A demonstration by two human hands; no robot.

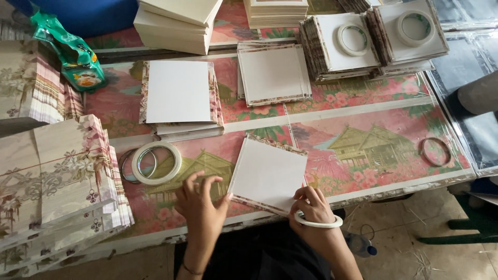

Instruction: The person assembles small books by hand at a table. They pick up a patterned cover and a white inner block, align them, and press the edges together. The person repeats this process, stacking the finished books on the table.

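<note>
Fingers of the left hand (201, 199) spread flat beside the white card (268, 175); right hand (311, 207) pinches its lower edge, tape roll (319, 223) on wrist.

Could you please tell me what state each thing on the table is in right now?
Left hand: flat on the table, fingers spread, beside the card.
Right hand: on the card's near edge, tape ring around the wrist.
Card: lying flat, white side up, patterned border showing.
Large tape roll: lying flat, untouched.
Green packet: lying on its side.
</note>
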